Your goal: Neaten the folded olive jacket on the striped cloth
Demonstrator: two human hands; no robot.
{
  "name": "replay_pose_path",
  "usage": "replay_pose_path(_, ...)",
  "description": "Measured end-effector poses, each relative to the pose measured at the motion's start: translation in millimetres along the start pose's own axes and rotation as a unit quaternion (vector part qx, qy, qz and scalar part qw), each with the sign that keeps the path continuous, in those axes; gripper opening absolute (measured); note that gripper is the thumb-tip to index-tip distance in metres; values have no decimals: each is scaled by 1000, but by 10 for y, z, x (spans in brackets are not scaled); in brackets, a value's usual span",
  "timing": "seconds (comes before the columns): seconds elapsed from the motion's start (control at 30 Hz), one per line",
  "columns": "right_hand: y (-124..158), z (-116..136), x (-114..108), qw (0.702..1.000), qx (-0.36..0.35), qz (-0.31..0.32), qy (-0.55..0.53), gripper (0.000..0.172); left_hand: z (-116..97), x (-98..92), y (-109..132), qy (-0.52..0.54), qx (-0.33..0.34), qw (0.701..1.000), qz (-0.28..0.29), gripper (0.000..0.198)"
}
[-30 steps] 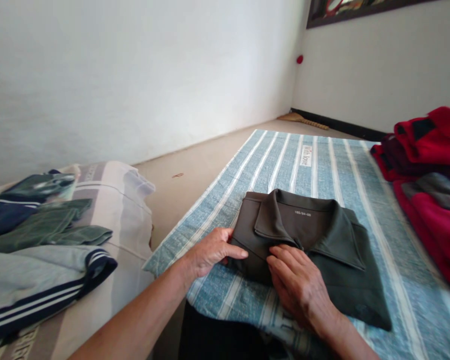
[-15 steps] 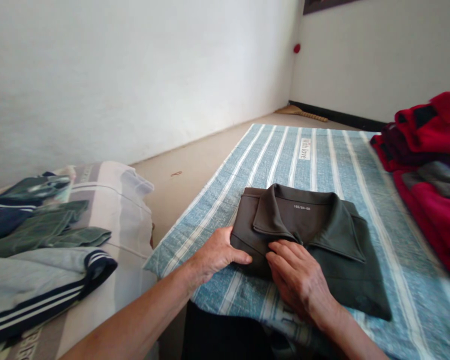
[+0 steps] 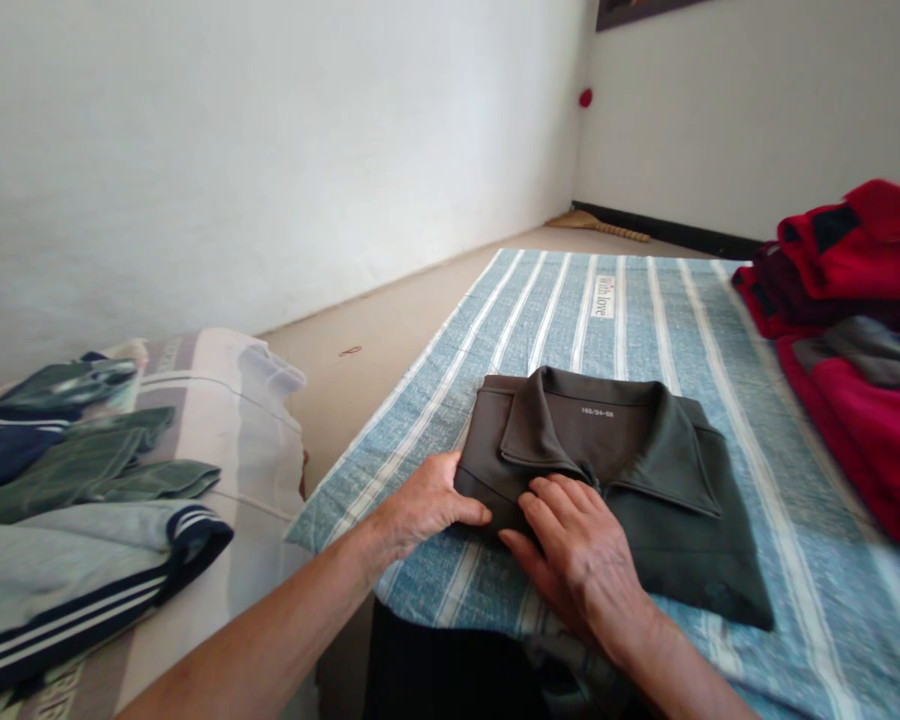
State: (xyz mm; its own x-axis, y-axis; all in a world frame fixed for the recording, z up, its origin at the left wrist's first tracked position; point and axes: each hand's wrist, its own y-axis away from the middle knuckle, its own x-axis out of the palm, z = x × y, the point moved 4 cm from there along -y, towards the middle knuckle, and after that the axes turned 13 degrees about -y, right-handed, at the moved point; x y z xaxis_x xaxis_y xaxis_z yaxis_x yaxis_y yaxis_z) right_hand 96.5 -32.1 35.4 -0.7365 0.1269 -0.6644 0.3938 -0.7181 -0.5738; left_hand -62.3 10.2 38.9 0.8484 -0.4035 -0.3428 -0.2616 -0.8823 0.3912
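A dark olive collared shirt [image 3: 682, 545] lies folded on the blue striped cloth [image 3: 412, 400], its collar up at the far side and a size print inside the neck. My left hand [image 3: 435, 505] grips the shirt's left edge, thumb on top and the other fingers hidden behind or under the fabric. On the shirt's front, just below the collar opening, rests my right hand [image 3: 577, 550]; its fingers lie flat and the thumb is spread toward the left hand.
Folded red and dark clothes [image 3: 855, 270] are stacked at the right of the cloth. To the left, a pale covered surface [image 3: 225, 420] carries green trousers [image 3: 82, 465] and a grey garment with navy striped trim [image 3: 82, 570]. A brush-like object [image 3: 600, 224] lies by the far corner.
My right hand has shifted slightly left and its thumb now shows, spread out from the fingers. The left hand keeps its place at the shirt's edge. The view has turned slightly right.
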Motion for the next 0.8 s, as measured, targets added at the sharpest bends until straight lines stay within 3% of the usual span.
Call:
replay_pose_path(0.1, -67, 51, 53, 997, 69, -2, 29, 20, 29, 5, -20, 16, -23, 999, 27, 34)
replay_pose_path(0.23, -104, 32, 105, 991, 124, 28, 43, 19, 25, -13, -28, 7, -35, 999, 18, 32)
replay_pose_path(0.63, -99, -7, 103, 987, 156, 31, 15, 6, 41, -24, -38, 2, -21, 1000, 3, 30)
replay_pose_path(0.8, -84, -22, 105, 988, 148, 33, 16, 16, 34, -20, -45, 11, -13, 1000, 13, 33)
